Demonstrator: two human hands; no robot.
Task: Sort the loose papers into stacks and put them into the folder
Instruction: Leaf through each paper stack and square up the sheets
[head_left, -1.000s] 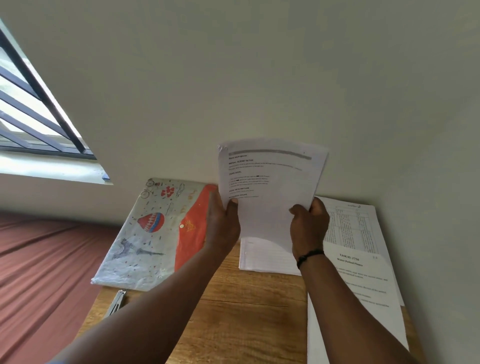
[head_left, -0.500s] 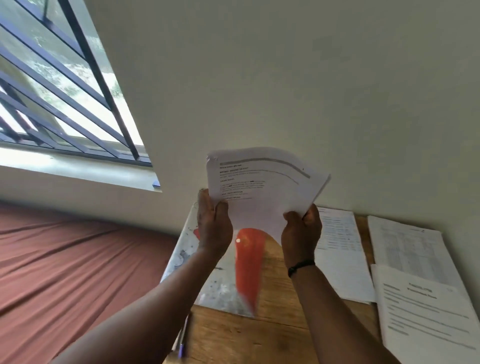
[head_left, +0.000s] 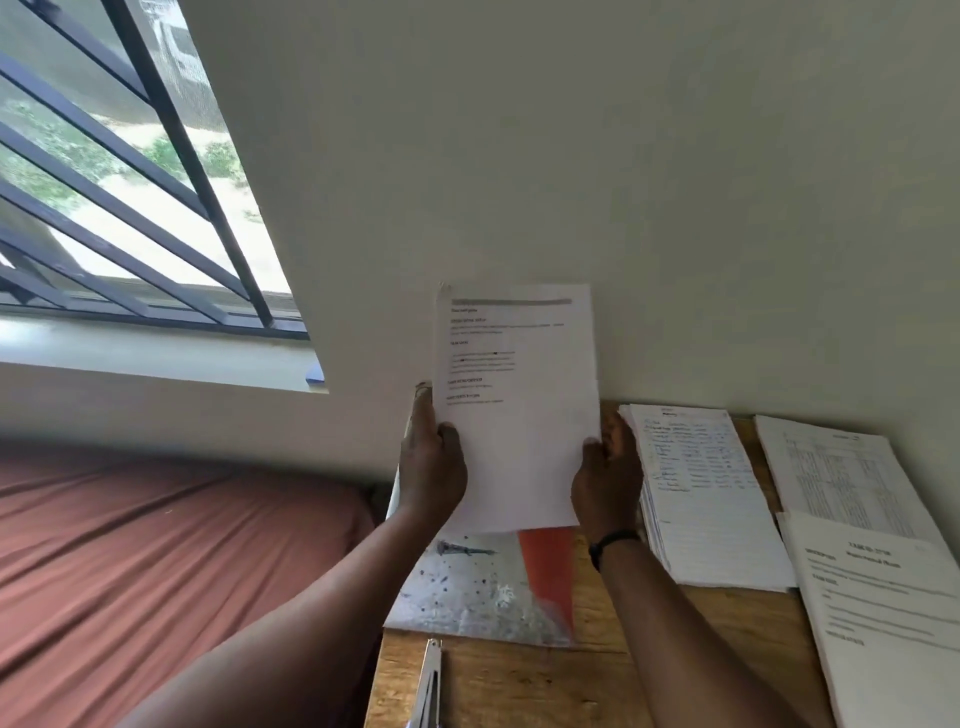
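The left hand (head_left: 432, 457) and the right hand (head_left: 605, 467) are each gripping one long edge of the sheaf (head_left: 517, 405), thumbs on the printed face, the hands spread apart by the width of the paper. The person is holding the sheaf upright above the folder (head_left: 483, 592), its long axis vertical and its heading at the top, facing the camera. The folder is lying flat on the tabletop (head_left: 524, 680), directly below and slightly nearer than the hands, its long axis running away from the person and its orange flap (head_left: 548, 577) lying under the right half of the sheaf. Both hands are about equally near the folder. Right of the folder, three stacks are lying on the tabletop: a handwritten stack (head_left: 711, 499), a table stack (head_left: 841, 473) and a typed stack (head_left: 893, 618). The coming move is judged to be a downward lowering toward the folder's opening, which cannot be made out here.
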